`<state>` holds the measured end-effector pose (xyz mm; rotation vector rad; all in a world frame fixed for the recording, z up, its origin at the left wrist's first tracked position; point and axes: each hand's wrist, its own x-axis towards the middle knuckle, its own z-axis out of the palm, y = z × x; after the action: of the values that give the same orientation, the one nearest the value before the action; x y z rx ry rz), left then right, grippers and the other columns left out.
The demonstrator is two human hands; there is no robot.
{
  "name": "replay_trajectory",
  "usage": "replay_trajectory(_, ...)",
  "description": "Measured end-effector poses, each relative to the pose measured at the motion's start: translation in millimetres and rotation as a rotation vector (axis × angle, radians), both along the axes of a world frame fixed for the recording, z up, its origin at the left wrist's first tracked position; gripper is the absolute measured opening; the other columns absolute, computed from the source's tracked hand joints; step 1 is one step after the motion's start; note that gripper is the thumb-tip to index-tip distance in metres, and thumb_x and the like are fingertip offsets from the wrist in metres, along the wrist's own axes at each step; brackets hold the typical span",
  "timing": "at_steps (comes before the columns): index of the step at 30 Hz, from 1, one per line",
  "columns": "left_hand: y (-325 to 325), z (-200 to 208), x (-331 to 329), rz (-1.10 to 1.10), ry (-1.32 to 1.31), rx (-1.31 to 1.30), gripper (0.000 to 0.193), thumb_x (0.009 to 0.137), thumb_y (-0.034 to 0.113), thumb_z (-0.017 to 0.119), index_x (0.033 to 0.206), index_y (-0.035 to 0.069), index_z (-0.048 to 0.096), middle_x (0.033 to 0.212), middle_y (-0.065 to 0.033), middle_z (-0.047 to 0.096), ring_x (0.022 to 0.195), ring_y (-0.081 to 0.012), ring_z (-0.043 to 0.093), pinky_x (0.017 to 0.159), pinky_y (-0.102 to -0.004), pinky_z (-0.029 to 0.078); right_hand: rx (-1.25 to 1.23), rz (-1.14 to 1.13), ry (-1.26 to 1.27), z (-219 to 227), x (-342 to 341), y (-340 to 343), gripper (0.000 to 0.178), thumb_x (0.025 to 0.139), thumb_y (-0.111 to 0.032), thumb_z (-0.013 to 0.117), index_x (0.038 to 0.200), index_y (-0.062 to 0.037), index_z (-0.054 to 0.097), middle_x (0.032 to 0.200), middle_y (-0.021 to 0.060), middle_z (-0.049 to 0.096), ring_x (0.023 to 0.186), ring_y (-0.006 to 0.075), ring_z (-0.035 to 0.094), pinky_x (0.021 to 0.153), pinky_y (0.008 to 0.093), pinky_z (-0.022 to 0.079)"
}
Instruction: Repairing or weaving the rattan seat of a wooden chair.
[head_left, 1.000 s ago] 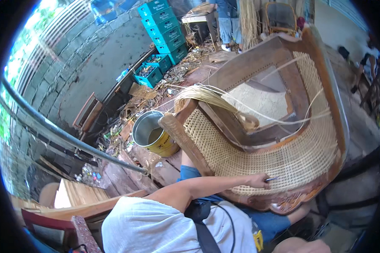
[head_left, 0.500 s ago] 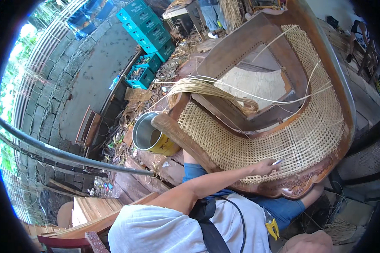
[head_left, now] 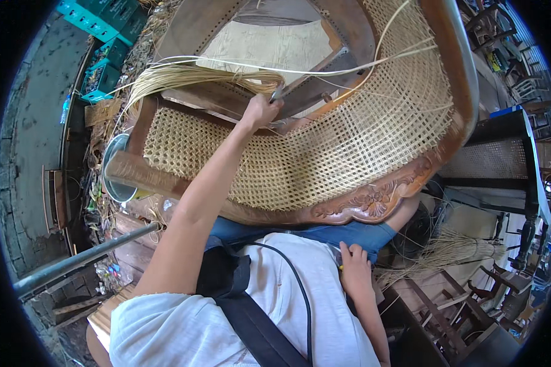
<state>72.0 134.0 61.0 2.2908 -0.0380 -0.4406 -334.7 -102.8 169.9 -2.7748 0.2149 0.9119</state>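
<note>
My left hand is closed around a small grey stick-like tool whose exact kind I cannot make out. It is over the inner rail of a carved wooden chair frame, beside a looped bundle of cane strands. Woven cane webbing fills the curved panel, and loose strands trail across it. My right hand lies at my waist on the blue shorts, fingers stretched and slightly apart. A sliver of a yellow-handled tool shows beside that hand; the rest is hidden under it.
The chair frame rests across my lap. At left are a metal bucket, a metal pipe and teal crates. On the right stand a dark chair with a cane panel, a pile of loose cane and wooden chair frames.
My left hand has moved from the webbing near the carved rail to the inner rail by the cane bundle. My right hand has come to my waist, over the yellow-handled tool. The view has shifted.
</note>
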Motion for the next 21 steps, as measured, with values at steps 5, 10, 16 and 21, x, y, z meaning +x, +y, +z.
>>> replay_trajectory(5, 10.0, -48.6, 4.5, -0.348, -0.069, 0.241, 0.044, 0.083, 0.037, 0.058, 0.095, -0.003, 0.07, 0.097, -0.0278, 0.067, 0.096, -0.0423, 0.065, 0.088, -0.0479, 0.051, 0.228, -0.043, 0.169, 25.7, 29.6, -29.8, 0.061, 0.072, -0.005, 0.064, 0.131, -0.005, 0.052, 0.115, 0.0199, 0.054, 0.11, 0.0389, 0.053, 0.093, 0.0463, 0.046)
replay_trajectory(10, 22.1, -92.0, -9.1, -0.382, 0.058, 0.379, 0.046, 0.087, 0.039, 0.057, 0.106, -0.002, 0.068, 0.11, -0.0244, 0.066, 0.105, -0.0393, 0.063, 0.093, -0.0455, 0.05, 0.774, -0.502, 0.032, 4.8, 142.2, -36.7, 0.026, 0.092, -0.01, 0.061, 0.117, -0.0027, 0.058, 0.082, 0.0016, 0.059, 0.071, 0.0074, 0.057, 0.062, 0.0222, 0.045)
replay_trajectory(16, 23.8, -95.3, -13.9, -0.343, 0.143, 0.354, 0.046, 0.086, 0.037, 0.064, 0.108, -0.003, 0.066, 0.108, -0.0278, 0.065, 0.104, -0.041, 0.062, 0.092, -0.0452, 0.049, 1.415, -0.982, 0.377, -113.9, 268.6, 62.2, 0.046, 0.094, -0.009, 0.056, 0.135, 0.0066, 0.043, 0.104, 0.0163, 0.061, 0.088, 0.02, 0.064, 0.07, 0.0312, 0.059)
replay_trajectory(21, 33.0, -107.0, -9.9, -0.351, 0.069, 0.353, 0.042, 0.084, 0.035, 0.067, 0.107, -0.001, 0.067, 0.104, -0.0271, 0.067, 0.101, -0.0412, 0.064, 0.088, -0.0458, 0.051, 1.141, -0.992, 0.557, -171.8, 316.7, 107.9, 0.024, 0.091, -0.009, 0.055, 0.112, 0.0019, 0.054, 0.094, 0.016, 0.063, 0.082, 0.0232, 0.065, 0.06, 0.0397, 0.06)
